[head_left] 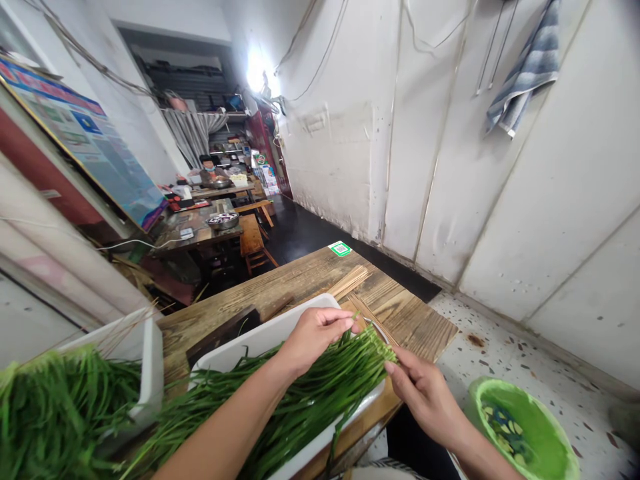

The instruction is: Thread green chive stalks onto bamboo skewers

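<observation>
A long white tray on the wooden table holds a thick heap of green garlic chives, their pale cut ends lined up at the right. My left hand, above the tray's far side, pinches a chive stalk between thumb and fingertips. At the right end, my right hand has its thumb and fingers closed on the edge of the row of pale chive ends. Whether a skewer runs through that row, I cannot tell. Thin bamboo skewers lie just beyond the tray.
A dark-bladed cleaver lies behind the tray. At left, another white tray holds more chives. A green basin with scraps stands on the floor at right. Farther back, a person sits behind tables near a wooden stool.
</observation>
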Motion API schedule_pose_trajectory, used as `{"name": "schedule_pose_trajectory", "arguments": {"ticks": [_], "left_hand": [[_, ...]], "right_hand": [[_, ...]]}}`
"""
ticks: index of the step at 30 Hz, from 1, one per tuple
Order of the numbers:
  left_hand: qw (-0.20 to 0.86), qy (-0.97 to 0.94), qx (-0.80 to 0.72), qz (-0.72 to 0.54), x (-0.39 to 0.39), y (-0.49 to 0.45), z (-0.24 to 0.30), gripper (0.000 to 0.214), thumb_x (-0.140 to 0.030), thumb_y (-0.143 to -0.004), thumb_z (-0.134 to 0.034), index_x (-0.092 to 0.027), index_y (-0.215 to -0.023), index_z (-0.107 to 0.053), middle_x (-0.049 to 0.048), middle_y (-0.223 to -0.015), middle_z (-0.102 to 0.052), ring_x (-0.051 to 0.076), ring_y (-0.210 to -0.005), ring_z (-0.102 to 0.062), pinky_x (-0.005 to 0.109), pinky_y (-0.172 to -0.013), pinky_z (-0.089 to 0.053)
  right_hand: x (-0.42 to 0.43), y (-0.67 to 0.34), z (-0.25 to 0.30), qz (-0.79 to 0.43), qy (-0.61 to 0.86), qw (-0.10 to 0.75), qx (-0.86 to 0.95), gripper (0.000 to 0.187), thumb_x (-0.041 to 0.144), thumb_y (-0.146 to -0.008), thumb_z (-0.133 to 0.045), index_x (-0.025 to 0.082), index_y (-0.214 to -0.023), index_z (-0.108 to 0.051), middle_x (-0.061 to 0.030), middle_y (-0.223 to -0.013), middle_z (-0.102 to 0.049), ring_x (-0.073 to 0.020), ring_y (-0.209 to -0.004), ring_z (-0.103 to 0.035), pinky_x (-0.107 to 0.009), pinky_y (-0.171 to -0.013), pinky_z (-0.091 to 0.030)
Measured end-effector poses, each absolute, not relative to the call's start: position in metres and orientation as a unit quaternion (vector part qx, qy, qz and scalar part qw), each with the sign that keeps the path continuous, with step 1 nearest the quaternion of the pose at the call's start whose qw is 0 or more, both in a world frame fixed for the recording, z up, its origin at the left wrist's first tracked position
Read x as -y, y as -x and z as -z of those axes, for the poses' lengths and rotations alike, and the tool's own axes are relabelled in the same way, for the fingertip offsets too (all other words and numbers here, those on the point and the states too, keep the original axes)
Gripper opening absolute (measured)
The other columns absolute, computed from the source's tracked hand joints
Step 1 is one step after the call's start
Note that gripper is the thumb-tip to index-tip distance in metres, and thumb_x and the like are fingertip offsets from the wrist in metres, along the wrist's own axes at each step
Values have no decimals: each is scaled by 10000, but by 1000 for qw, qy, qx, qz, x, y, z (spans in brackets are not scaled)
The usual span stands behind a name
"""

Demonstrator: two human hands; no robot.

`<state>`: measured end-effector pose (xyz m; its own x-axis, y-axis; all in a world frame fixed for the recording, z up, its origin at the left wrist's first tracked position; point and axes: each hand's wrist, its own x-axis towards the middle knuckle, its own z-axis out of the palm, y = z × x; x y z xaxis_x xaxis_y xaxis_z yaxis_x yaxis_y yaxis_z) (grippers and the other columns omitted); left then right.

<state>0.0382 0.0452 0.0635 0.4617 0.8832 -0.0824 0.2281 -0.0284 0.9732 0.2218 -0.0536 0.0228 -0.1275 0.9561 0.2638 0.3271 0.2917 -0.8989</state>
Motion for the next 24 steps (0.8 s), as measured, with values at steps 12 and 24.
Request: {"name": "schedule_pose_trajectory", "arguments": {"ticks": [12, 24], "left_hand": [[590, -618, -420, -305, -43, -41, -67, 377, -453, -682, -660, -91, -775, -713, 5, -626, -566, 48, -493, -279, 199, -463, -229], [538, -640, -447, -316, -44, -40, -62, 344, -408, -675, -677, -125, -859, -745, 68, -784, -707, 172, -736, -583, 280, -704, -444]], "right_hand": [[54, -222, -22, -351, 475, 449, 670, 255, 348, -940, -407, 162, -906, -579, 4, -700, -490, -130, -644, -457, -208, -593, -398], [56, -221, -22, -348, 481, 446, 670, 245, 349, -946, -388, 181, -835, -526, 12, -660, -468, -123, -593, -446, -194, -515, -370]]}}
